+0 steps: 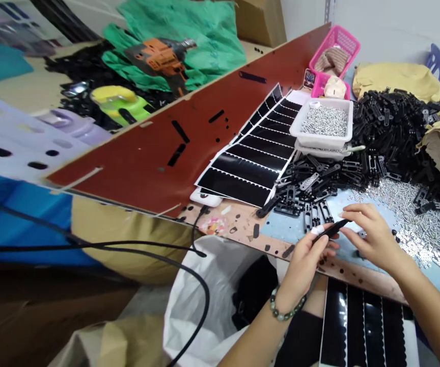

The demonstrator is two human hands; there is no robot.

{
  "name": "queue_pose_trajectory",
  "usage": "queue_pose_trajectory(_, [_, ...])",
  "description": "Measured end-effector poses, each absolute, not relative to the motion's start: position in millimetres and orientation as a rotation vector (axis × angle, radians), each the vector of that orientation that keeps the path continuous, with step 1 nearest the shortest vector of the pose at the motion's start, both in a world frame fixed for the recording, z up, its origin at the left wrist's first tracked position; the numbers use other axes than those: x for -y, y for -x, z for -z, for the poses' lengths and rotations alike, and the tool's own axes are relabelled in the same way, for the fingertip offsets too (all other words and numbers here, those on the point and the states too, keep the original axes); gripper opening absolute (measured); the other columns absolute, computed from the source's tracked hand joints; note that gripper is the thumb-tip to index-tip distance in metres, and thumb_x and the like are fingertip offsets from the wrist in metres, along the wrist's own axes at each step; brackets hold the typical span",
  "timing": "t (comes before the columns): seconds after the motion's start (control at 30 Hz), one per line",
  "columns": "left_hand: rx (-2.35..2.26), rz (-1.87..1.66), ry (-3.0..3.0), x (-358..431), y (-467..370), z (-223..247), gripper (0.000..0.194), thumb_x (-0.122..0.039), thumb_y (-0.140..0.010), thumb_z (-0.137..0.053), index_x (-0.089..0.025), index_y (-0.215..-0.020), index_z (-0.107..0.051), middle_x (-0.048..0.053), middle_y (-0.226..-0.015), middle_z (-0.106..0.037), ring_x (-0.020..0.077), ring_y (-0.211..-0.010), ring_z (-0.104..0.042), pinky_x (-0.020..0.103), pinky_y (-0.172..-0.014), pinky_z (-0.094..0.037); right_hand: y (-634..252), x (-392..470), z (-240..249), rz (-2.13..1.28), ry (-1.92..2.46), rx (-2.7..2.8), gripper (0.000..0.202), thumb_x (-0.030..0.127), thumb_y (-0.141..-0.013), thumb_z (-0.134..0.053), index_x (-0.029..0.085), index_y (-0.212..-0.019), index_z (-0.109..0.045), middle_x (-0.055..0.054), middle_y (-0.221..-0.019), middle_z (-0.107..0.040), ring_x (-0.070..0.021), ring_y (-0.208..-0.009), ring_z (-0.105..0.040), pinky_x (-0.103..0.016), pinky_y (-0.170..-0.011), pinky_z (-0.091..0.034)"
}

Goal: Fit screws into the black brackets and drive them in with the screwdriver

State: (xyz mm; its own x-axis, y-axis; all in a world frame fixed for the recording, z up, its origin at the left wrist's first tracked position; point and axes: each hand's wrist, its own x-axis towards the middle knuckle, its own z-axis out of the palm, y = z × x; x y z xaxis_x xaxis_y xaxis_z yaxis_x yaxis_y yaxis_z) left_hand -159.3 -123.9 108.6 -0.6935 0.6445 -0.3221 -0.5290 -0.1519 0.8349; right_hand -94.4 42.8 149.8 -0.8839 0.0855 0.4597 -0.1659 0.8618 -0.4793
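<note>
A slim black plastic piece (331, 231), narrow at its far tip, is held over the front edge of the bench. My left hand (307, 257) grips its near end between thumb and fingers, with something white on one fingertip. My right hand (375, 238) has thumb and fingers closed about the tip; whether they touch it is hard to see. Just beyond my left hand, several black clip parts with metal inserts (317, 214) lie in a row on the light blue bench surface (277, 231).
A big heap of black parts (388, 120), loose silvery screws (414, 216) and a white tub of screws (324, 122) occupy the bench. Black sticker sheets (250, 158) lie left. Below hang a white bag (197, 285) and a black cable (204, 300). An orange drill (161, 56) rests beyond the red-brown board (147, 163).
</note>
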Motion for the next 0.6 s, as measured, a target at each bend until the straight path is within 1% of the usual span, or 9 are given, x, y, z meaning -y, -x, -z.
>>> queue_pose_trajectory(0.07, [-1.408, -1.879, -0.22, 121.1, 154.5, -107.8, 0.042, -0.038, -0.082, -0.064, -0.014, -0.116, -0.064, 0.008, -0.088, -0.07, 0.0168, -0.076, -0.064, 0.027, -0.071, -0.051, 82.7, -36.2, -146.3, -0.64, -0.035, 2.585, 0.015, 0.026, -0.09, -0.057, 0.021, -0.102, -0.063, -0.008, -0.102, -0.066, -0.0219, -0.093, -0.057, -0.039, -0.081, -0.048])
queue_pose_trajectory(0.13, [-1.455, -1.833, -0.27, 119.2, 150.0, -107.1, 0.042, -0.039, -0.083, -0.063, -0.015, -0.118, -0.063, 0.007, -0.088, -0.071, 0.0168, -0.077, -0.065, 0.027, -0.073, -0.052, 76.1, -34.6, -143.7, -0.567, -0.023, 2.571, 0.01, 0.022, -0.09, -0.056, 0.021, -0.096, -0.064, -0.007, -0.097, -0.068, -0.021, -0.089, -0.057, -0.04, -0.083, -0.046])
queue_pose_trajectory(0.27, [-1.462, -1.789, -0.282, 115.2, 142.8, -106.0, 0.044, -0.038, -0.083, -0.063, -0.014, -0.12, -0.062, 0.008, -0.089, -0.071, 0.0185, -0.078, -0.066, 0.028, -0.074, -0.053, 63.4, -32.3, -141.0, -0.51, 0.042, 2.532, 0.014, 0.016, -0.092, -0.051, 0.023, -0.091, -0.063, -0.005, -0.092, -0.067, -0.0195, -0.084, -0.058, -0.042, -0.085, -0.043])
queue_pose_trajectory(0.33, [-1.471, -1.786, -0.263, 112.7, 139.8, -106.9, 0.044, -0.038, -0.082, -0.064, -0.015, -0.119, -0.062, 0.007, -0.089, -0.072, 0.019, -0.077, -0.067, 0.028, -0.073, -0.053, 55.8, -29.8, -140.6, -0.616, 0.127, 2.518, 0.011, 0.018, -0.091, -0.052, 0.024, -0.09, -0.062, -0.006, -0.094, -0.064, -0.0209, -0.088, -0.058, -0.041, -0.083, -0.045])
queue_pose_trajectory(0.4, [-1.508, -1.793, -0.269, 110.0, 136.8, -109.4, 0.043, -0.037, -0.082, -0.065, -0.015, -0.119, -0.063, 0.007, -0.091, -0.072, 0.0195, -0.079, -0.067, 0.028, -0.073, -0.054, 49.5, -27.8, -141.0, -0.812, 0.225, 2.492, 0.008, 0.023, -0.091, -0.052, 0.024, -0.089, -0.06, -0.008, -0.098, -0.06, -0.0224, -0.093, -0.058, -0.041, -0.08, -0.048])
queue_pose_trajectory(0.5, [-1.564, -1.812, -0.313, 106.0, 130.9, -113.6, 0.044, -0.037, -0.081, -0.067, -0.017, -0.12, -0.062, 0.007, -0.095, -0.071, 0.0215, -0.085, -0.068, 0.031, -0.078, -0.054, 45.9, -26.7, -142.3, -1.051, 0.385, 2.432, 0.009, 0.027, -0.09, -0.052, 0.023, -0.084, -0.057, -0.008, -0.098, -0.054, -0.022, -0.093, -0.056, -0.04, -0.078, -0.051])
queue_pose_trajectory(0.6, [-1.608, -1.817, -0.367, 102.8, 124.0, -114.8, 0.044, -0.037, -0.082, -0.066, -0.018, -0.121, -0.062, 0.008, -0.103, -0.07, 0.022, -0.089, -0.068, 0.033, -0.086, -0.054, 47.3, -27.5, -142.5, -1.036, 0.493, 2.373, 0.009, 0.024, -0.089, -0.052, 0.021, -0.081, -0.056, -0.007, -0.094, -0.052, -0.0209, -0.09, -0.055, -0.039, -0.075, -0.052])
